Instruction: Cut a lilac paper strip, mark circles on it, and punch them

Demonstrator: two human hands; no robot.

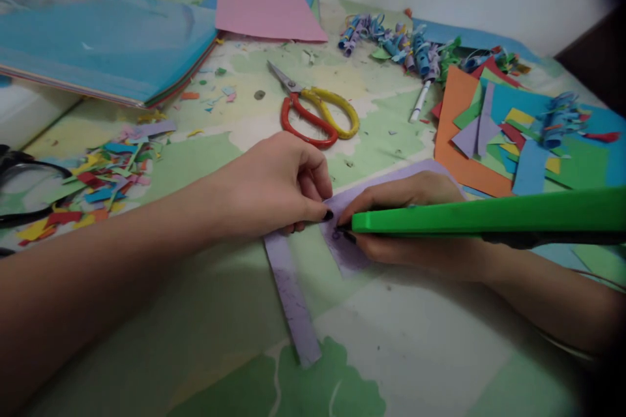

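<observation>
My left hand (274,186) is closed, its fingers curled under and its thumb at the left edge of a purple paper sheet (352,264). From beneath that hand a narrow purple paper strip (293,306) runs down across the table; its upper end is hidden in the fingers. Over the purple sheet, my right hand (411,192) pinches a long green bar-shaped tool (479,218), which reaches out to the right edge of view. Its tip is covered by the fingertips. Just beyond my left hand lie scissors (323,111) with one red and one yellow handle.
Paper scraps (105,172) and black-framed glasses (34,176) lie at the left. A blue folder (107,45) and a pink sheet (268,12) are at the back left. Curled, fringed paper rolls (420,55), a white stick (419,101) and an orange sheet (452,137) occupy the right.
</observation>
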